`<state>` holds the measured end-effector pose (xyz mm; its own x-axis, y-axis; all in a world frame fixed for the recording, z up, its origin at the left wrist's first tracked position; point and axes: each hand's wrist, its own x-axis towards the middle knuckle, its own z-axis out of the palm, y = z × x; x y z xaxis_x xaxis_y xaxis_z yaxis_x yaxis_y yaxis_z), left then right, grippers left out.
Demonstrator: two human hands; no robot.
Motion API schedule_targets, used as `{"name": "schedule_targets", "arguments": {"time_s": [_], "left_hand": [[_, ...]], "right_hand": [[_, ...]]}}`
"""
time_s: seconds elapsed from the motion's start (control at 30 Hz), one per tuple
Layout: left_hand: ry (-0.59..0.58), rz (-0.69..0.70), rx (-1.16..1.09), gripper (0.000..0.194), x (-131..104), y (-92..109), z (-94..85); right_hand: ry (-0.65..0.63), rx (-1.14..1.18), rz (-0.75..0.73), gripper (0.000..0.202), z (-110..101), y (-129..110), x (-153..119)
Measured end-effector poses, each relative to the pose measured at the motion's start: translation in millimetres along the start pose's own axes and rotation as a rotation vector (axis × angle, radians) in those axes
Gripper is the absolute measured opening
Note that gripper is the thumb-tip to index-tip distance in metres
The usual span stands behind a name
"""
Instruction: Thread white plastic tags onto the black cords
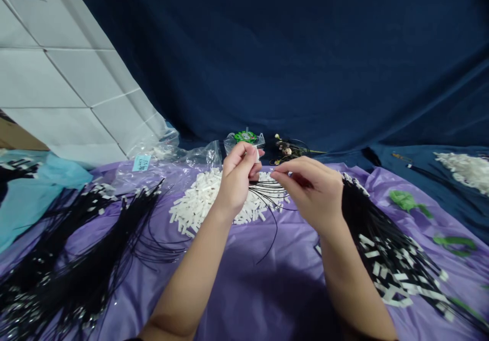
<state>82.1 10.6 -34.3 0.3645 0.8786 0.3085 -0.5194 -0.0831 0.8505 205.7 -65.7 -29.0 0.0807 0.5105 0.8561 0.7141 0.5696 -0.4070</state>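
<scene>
My left hand is closed on a small white piece above a heap of white pieces. Thin black cords run from beneath its fingers toward the right, and one loose end curves down over the purple cloth. To the right, my right hand has its thumb and index finger pinched together near the cords; what lies between these fingertips is too small to make out.
Bundles of black cords lie at the left, another with white tags at the right. Clear plastic bags, a blue label and green strips lie around. White boxes stand back left; a dark blue curtain hangs behind.
</scene>
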Motion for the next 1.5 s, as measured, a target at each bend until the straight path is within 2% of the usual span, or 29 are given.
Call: {"name": "schedule_targets", "arguments": {"time_s": [0.27, 0.67, 0.83, 1.2, 1.33, 1.5], "left_hand": [[-0.018, 0.034, 0.058, 0.027, -9, 6, 9.2], [-0.075, 0.141, 0.145, 0.023, -13, 0, 9.1], [-0.092, 0.193, 0.204, 0.022, -13, -4, 8.8], [0.001, 0.260, 0.333, 0.021, -15, -13, 8.2], [-0.002, 0.235, 0.233, 0.024, -12, -14, 10.7], [-0.024, 0.118, 0.122, 0.025, -9, -11, 12.5]], "right_hand": [[0.044, -0.071, 0.108, 0.008, 6, -9, -4], [-0.032, -0.067, 0.179, 0.010, 1, -11, -5], [-0.023, 0.024, 0.318, 0.011, 0, -12, -7], [-0.020, 0.284, 0.547, 0.019, 7, -13, -3], [0.032, 0.248, 0.515, 0.017, 11, -13, -6], [0.118, 0.039, 0.337, 0.012, 19, -11, -10]]}}
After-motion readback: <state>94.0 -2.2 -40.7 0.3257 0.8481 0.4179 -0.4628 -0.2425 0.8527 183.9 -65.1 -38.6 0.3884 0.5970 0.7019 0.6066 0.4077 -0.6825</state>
